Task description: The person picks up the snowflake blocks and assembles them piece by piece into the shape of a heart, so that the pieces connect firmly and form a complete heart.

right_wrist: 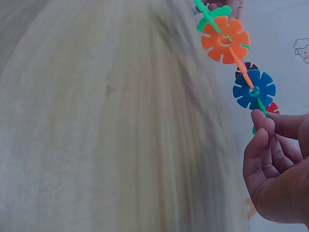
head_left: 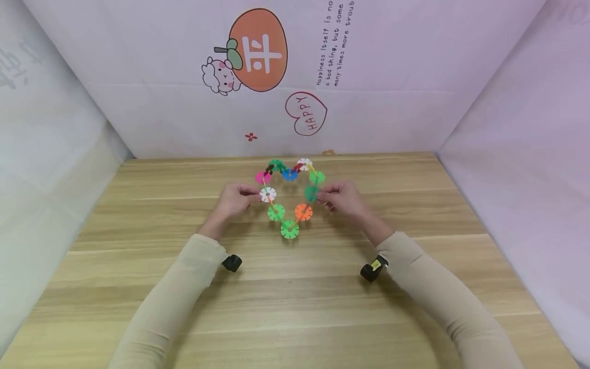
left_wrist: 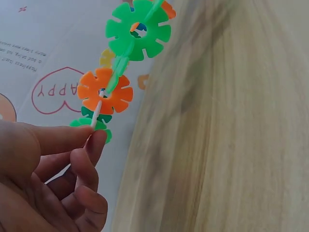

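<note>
Slotted plastic discs in several colours are linked edge to edge into a heart-shaped ring, held up over the table. My left hand point(head_left: 232, 200) pinches a white disc point(head_left: 272, 191) on the ring's left side between thumb and forefinger. Opposite it, my right hand point(head_left: 343, 199) pinches a dark green disc point(head_left: 311, 193). A light green disc point(head_left: 290, 234) forms the bottom point, and a blue disc point(head_left: 290, 175) sits at the top dip. In the left wrist view the white disc point(left_wrist: 96, 113) shows edge-on at the fingertips, below an orange disc point(left_wrist: 120, 92).
The wood-grain table point(head_left: 295, 307) reaches back to a white printed sheet point(head_left: 392, 118), with more white sheets along both sides. A black wrist-worn device point(head_left: 233, 263) is at the left cuff, another black device point(head_left: 370, 272) at the right.
</note>
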`<state>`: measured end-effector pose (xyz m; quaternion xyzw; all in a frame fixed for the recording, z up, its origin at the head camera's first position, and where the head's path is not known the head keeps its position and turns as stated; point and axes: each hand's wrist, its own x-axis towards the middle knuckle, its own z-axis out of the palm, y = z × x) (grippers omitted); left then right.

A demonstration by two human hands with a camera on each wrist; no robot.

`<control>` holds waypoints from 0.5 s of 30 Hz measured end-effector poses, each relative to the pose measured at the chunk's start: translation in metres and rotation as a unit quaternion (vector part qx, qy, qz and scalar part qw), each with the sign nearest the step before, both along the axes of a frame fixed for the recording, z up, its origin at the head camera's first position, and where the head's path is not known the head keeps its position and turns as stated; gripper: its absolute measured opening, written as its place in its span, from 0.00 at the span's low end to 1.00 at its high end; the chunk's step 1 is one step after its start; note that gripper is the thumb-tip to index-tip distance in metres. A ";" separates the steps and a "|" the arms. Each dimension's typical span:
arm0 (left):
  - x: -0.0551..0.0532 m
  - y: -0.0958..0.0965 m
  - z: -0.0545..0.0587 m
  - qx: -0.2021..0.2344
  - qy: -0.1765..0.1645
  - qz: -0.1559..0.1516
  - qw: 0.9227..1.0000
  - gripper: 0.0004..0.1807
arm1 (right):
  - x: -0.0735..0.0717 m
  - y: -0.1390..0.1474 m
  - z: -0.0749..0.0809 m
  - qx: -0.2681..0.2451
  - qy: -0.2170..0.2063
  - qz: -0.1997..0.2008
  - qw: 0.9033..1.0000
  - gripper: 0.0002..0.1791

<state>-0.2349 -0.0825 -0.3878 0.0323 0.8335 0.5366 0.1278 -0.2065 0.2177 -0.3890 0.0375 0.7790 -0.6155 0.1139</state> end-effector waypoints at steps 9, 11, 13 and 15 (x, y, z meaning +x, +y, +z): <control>-0.002 -0.001 -0.006 -0.039 -0.001 -0.017 0.999 0.10 | -0.006 -0.003 -0.013 0.049 -0.021 0.027 0.998 0.08; -0.002 -0.001 -0.008 -0.049 -0.001 -0.020 0.999 0.08 | -0.005 -0.003 -0.014 0.052 -0.027 0.033 0.998 0.08; -0.003 0.000 -0.010 -0.060 0.003 -0.023 0.998 0.07 | -0.004 -0.004 -0.015 0.054 -0.031 0.036 0.997 0.07; -0.004 0.001 -0.012 -0.069 0.008 -0.029 0.997 0.07 | -0.004 -0.005 -0.016 0.052 -0.035 0.035 0.997 0.07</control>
